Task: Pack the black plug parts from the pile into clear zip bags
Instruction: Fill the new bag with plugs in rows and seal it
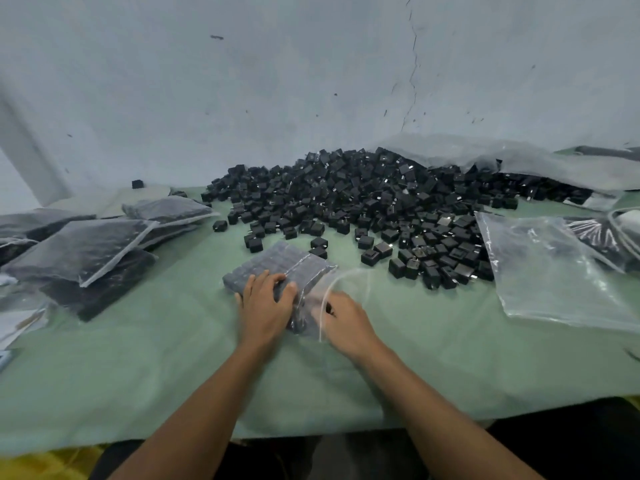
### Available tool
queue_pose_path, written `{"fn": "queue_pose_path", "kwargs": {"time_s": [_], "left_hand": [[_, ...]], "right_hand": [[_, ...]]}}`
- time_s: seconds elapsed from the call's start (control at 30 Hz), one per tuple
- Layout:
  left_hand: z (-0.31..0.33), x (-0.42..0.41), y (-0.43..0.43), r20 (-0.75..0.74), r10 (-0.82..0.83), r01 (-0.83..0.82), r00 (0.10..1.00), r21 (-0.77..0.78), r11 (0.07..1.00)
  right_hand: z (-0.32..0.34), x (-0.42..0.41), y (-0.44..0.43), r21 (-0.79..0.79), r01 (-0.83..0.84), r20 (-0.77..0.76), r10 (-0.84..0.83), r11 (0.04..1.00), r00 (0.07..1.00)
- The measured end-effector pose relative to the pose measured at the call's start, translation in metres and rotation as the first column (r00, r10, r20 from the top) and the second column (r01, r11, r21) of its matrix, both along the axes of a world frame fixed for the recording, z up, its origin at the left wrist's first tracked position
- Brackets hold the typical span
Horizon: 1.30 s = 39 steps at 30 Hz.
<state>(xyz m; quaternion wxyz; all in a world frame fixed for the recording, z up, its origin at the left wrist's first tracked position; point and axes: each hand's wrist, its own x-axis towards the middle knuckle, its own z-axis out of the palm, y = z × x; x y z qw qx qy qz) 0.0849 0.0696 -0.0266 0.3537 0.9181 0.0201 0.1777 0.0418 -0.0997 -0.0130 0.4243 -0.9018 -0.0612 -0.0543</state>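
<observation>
Spillage looms: the filled zip bag (277, 263), just near of the pile (363, 199), seems unsealed on its right. The left hand (266, 301) curls round its near edge. The right hand (343, 320) blurs at the mouth, so I cannot tell its grip. A hard tug could scatter its contents.

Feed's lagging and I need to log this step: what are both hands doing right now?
Left hand: grips the filled zip bag, fingers curled over it.
Right hand: at the bag's open mouth, motion-blurred; grip cannot be told.
</observation>
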Motion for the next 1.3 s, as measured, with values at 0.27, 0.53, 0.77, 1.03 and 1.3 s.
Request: {"fn": "queue_pose_path", "kwargs": {"time_s": [0.27,0.53,0.77,1.03,1.3], "left_hand": [[0.002,0.000,-0.001,-0.002,-0.008,0.008,1.000,0.038,0.999],[0.004,-0.003,-0.001,0.027,-0.019,0.019,0.999,0.019,1.000],[0.006,-0.005,0.001,-0.059,-0.045,0.052,0.997,0.113,0.992],[0.009,-0.012,0.000,-0.104,-0.077,0.085,0.992,0.073,0.994],[0.004,-0.005,0.001,-0.106,-0.078,0.087,0.991,0.085,0.992]], "right_hand": [[-0.006,0.000,-0.001,-0.017,-0.025,-0.051,0.024,1.000,0.998],[-0.004,-0.009,-0.001,0.021,-0.007,-0.067,0.009,1.000,0.998],[-0.005,-0.009,-0.004,0.022,-0.051,-0.035,0.052,0.998,0.998],[-0.003,-0.008,-0.005,0.021,-0.060,-0.044,0.061,0.998,0.997],[-0.002,-0.004,-0.003,0.050,-0.211,-0.085,0.214,0.976,0.973]]}}
